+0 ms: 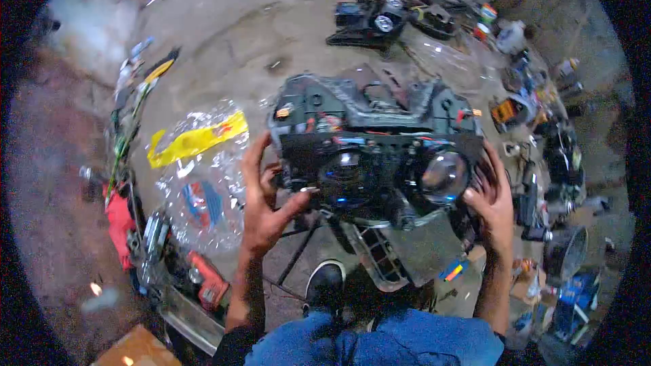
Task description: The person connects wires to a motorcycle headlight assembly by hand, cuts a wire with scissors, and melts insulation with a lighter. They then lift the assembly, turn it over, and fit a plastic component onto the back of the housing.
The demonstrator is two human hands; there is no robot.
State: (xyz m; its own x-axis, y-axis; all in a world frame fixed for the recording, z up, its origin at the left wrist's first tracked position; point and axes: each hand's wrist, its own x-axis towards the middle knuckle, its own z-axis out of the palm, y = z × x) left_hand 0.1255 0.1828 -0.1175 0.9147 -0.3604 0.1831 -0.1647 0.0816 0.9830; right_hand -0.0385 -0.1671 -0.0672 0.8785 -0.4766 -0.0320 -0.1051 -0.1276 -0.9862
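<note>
Between my two hands is a dark headlight assembly with two round glass lenses and loose wires along its middle. My left hand grips its left end, thumb on the near face and fingers around the side. At the opposite end, my right hand holds on in the same way, its thumb beside the right lens. Below the assembly, a metal frame with a slotted panel shows in front of my shoes. Some fingertips are hidden behind the housing.
Clear plastic with a yellow strip lies to the left. Red power tools and cables line the left edge. Another lamp unit sits farther off. Parts and tools crowd the right side, near a blue-handled tool.
</note>
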